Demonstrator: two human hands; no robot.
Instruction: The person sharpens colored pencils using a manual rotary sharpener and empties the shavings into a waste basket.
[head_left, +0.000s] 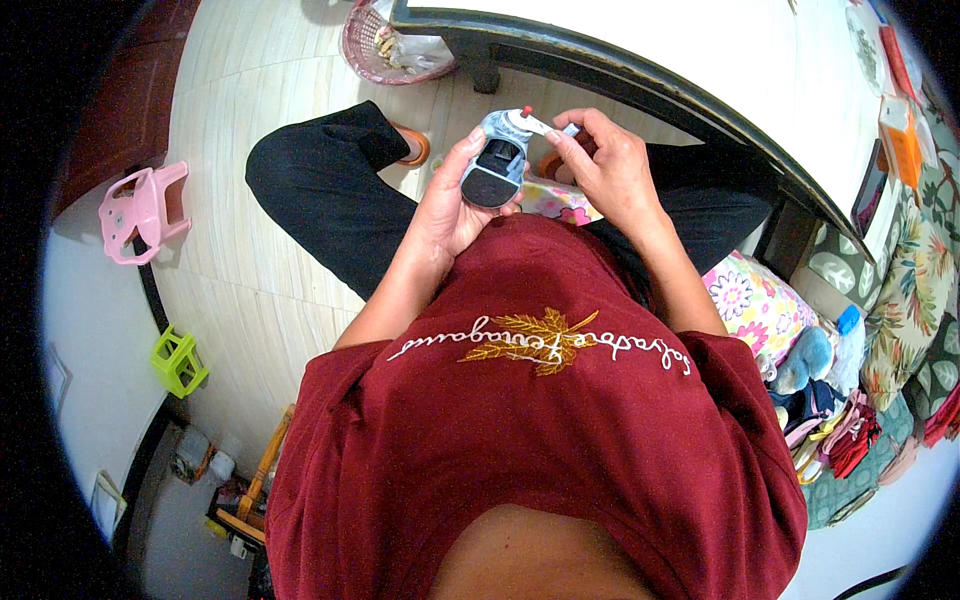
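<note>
My left hand [457,197] holds a small blue-grey and white gadget [497,158] in front of my belly. It has a black oval pad at its near end, a dark recess in the middle and a red knob on its white far end. Its exact kind I cannot make out. From that far end a white arm [538,126] sticks out to the right, with a light blue piece at its tip. The fingers of my right hand [612,165] are closed around this tip.
A white table [640,35] with a dark edge stands ahead, beside a pink basket [362,45]. To the left are a pink stool [150,212] and a green stool [178,361]. A flowered cushion [762,305] and folded clothes [850,435] lie at the right.
</note>
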